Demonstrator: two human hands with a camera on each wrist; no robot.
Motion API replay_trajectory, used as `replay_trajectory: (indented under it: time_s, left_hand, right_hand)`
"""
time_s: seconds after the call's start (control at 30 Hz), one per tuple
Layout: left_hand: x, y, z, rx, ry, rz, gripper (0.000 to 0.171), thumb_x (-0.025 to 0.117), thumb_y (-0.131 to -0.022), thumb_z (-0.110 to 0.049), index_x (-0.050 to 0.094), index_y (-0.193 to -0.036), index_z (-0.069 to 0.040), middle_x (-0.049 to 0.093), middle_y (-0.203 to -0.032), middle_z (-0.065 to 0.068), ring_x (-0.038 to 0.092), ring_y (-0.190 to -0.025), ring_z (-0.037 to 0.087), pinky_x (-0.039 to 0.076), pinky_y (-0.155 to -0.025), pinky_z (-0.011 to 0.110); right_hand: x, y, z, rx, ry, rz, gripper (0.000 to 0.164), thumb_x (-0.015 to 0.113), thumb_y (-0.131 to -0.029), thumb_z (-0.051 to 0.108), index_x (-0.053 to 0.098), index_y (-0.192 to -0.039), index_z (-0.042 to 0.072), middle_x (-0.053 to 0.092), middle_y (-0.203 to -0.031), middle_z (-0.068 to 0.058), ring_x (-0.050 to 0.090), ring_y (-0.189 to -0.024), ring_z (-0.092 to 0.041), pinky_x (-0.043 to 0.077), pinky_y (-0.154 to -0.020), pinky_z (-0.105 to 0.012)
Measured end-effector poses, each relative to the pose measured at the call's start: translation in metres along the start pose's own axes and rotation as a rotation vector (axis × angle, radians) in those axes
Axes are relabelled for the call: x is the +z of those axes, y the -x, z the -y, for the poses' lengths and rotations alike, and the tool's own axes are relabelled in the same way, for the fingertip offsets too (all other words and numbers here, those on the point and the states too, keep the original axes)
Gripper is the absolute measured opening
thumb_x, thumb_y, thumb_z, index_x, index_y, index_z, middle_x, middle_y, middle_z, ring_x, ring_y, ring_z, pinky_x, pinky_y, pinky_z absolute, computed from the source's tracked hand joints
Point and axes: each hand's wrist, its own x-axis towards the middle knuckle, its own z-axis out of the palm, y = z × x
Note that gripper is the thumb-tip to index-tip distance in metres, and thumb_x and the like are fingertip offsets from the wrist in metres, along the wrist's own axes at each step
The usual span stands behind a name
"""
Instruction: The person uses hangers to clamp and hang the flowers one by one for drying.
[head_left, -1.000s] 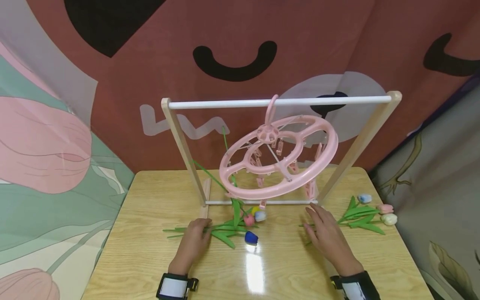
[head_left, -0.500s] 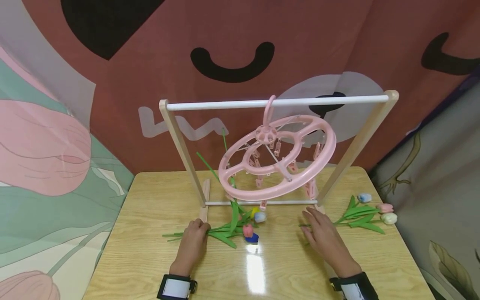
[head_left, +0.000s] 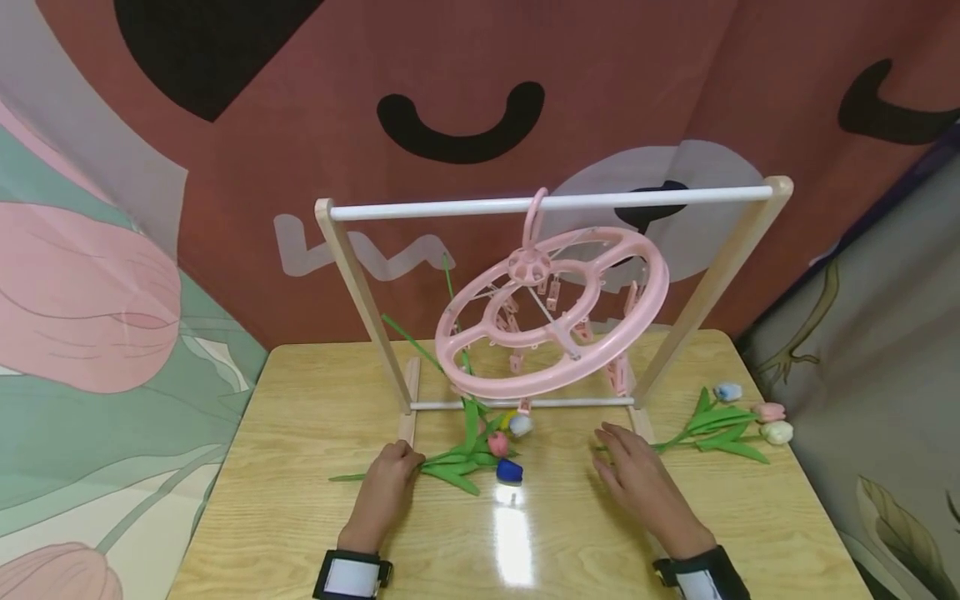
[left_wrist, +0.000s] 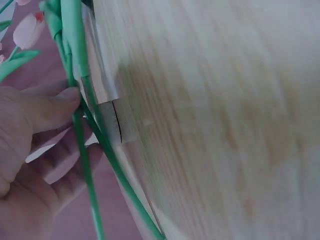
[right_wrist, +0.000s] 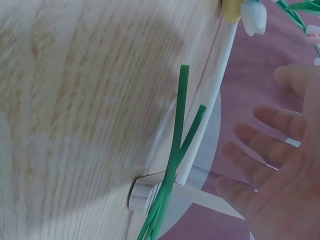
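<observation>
Thumb and fingers of the left hand point(head_left: 385, 481) pinch the stems of a tulip bunch point(head_left: 459, 468) well in from the tabletop's point(head_left: 300, 400) left edge, partly hiding them. Fingers of the right hand point(head_left: 643, 486) spread loosely apart near the stem ends of a second bunch point(head_left: 720, 418) by the right edge; in the head view that hand covers some stem. Further stems point(head_left: 411, 339) slant up, partly behind the pink hanger point(head_left: 564, 336), their lower ends hard to trace.

indoor setting, cartoon-print drapes point(head_left: 465, 50)
</observation>
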Motion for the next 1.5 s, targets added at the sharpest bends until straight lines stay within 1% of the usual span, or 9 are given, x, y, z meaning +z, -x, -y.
replay_trajectory:
  time_s: [0.27, 0.53, 0.67, 0.87, 1.0, 1.13, 1.27, 1.37, 1.5]
  left_hand:
    - [-0.004, 0.001, -0.006, 0.061, -0.022, -0.033, 0.025, 0.078, -0.076, 0.015, 0.081, -0.09, -0.006, 0.061, -0.085, 0.003, 0.057, -0.077, 0.014, 0.057, -0.063, 0.026]
    - [-0.014, 0.0, -0.022, 0.112, 0.056, -0.056, 0.024, 0.077, -0.076, 0.013, 0.08, -0.091, -0.005, 0.06, -0.088, 0.001, 0.056, -0.081, 0.012, 0.056, -0.066, 0.024]
    - [-0.013, 0.0, -0.029, 0.117, 0.106, -0.039, 0.025, 0.077, -0.077, 0.014, 0.08, -0.093, -0.006, 0.06, -0.089, -0.001, 0.057, -0.083, 0.011, 0.057, -0.069, 0.022]
    - [-0.01, 0.0, -0.041, 0.128, 0.162, -0.028, 0.03, 0.075, -0.077, 0.019, 0.079, -0.093, -0.006, 0.059, -0.088, -0.001, 0.058, -0.082, 0.01, 0.058, -0.07, 0.022]
    - [-0.009, 0.0, -0.05, 0.118, 0.193, -0.011, 0.031, 0.075, -0.076, 0.02, 0.079, -0.094, -0.005, 0.058, -0.088, 0.0, 0.058, -0.082, 0.01, 0.058, -0.069, 0.022]
    - [-0.01, -0.001, -0.058, 0.109, 0.224, 0.004, 0.028, 0.074, -0.079, 0.017, 0.079, -0.096, -0.005, 0.059, -0.088, -0.001, 0.059, -0.082, 0.011, 0.057, -0.07, 0.023]
    - [-0.01, -0.002, -0.064, 0.108, 0.245, 0.008, 0.026, 0.075, -0.081, 0.014, 0.079, -0.097, -0.005, 0.059, -0.089, -0.001, 0.061, -0.083, 0.013, 0.058, -0.072, 0.024]
    - [-0.009, -0.003, -0.068, 0.113, 0.259, 0.008, 0.026, 0.074, -0.08, 0.014, 0.078, -0.097, -0.005, 0.06, -0.09, 0.0, 0.062, -0.084, 0.015, 0.059, -0.073, 0.025]
    - [-0.008, -0.004, -0.072, 0.127, 0.27, 0.006, 0.025, 0.073, -0.081, 0.013, 0.078, -0.098, -0.005, 0.061, -0.091, 0.001, 0.063, -0.085, 0.015, 0.059, -0.073, 0.025]
  right_hand:
    - [0.004, 0.004, 0.006, 0.009, -0.008, 0.017, 0.044, 0.077, -0.092, 0.014, 0.064, -0.128, -0.005, 0.062, -0.134, -0.027, 0.06, -0.122, -0.044, 0.053, -0.102, -0.061]
    - [0.012, 0.006, 0.018, -0.039, -0.016, 0.014, 0.045, 0.076, -0.09, 0.014, 0.063, -0.13, -0.005, 0.063, -0.134, -0.026, 0.062, -0.121, -0.044, 0.054, -0.102, -0.06]
    - [0.014, 0.005, 0.025, -0.065, -0.023, 0.022, 0.045, 0.076, -0.091, 0.015, 0.064, -0.13, -0.003, 0.064, -0.134, -0.023, 0.063, -0.121, -0.04, 0.055, -0.1, -0.057]
    - [0.021, 0.001, 0.036, -0.219, -0.011, -0.04, 0.045, 0.082, -0.082, 0.014, 0.069, -0.123, 0.002, 0.07, -0.125, -0.014, 0.067, -0.113, -0.032, 0.058, -0.095, -0.049]
    - [0.027, -0.002, 0.044, -0.276, -0.039, -0.061, 0.045, 0.082, -0.08, 0.015, 0.07, -0.123, 0.005, 0.071, -0.123, -0.01, 0.066, -0.113, -0.031, 0.057, -0.096, -0.048]
    - [0.032, -0.008, 0.049, -0.312, -0.062, -0.063, 0.044, 0.082, -0.082, 0.016, 0.071, -0.124, 0.005, 0.071, -0.124, -0.01, 0.067, -0.114, -0.032, 0.056, -0.098, -0.049]
    - [0.035, -0.013, 0.052, -0.338, -0.043, -0.04, 0.042, 0.083, -0.084, 0.015, 0.071, -0.123, 0.005, 0.071, -0.124, -0.01, 0.066, -0.113, -0.031, 0.057, -0.096, -0.049]
    - [0.034, -0.016, 0.054, -0.334, -0.027, -0.01, 0.037, 0.082, -0.086, 0.012, 0.072, -0.121, 0.006, 0.071, -0.12, -0.007, 0.065, -0.11, -0.026, 0.058, -0.092, -0.044]
    - [0.032, -0.018, 0.056, -0.33, -0.012, 0.01, 0.034, 0.082, -0.084, 0.004, 0.073, -0.116, 0.007, 0.072, -0.111, -0.003, 0.064, -0.101, -0.019, 0.059, -0.084, -0.036]
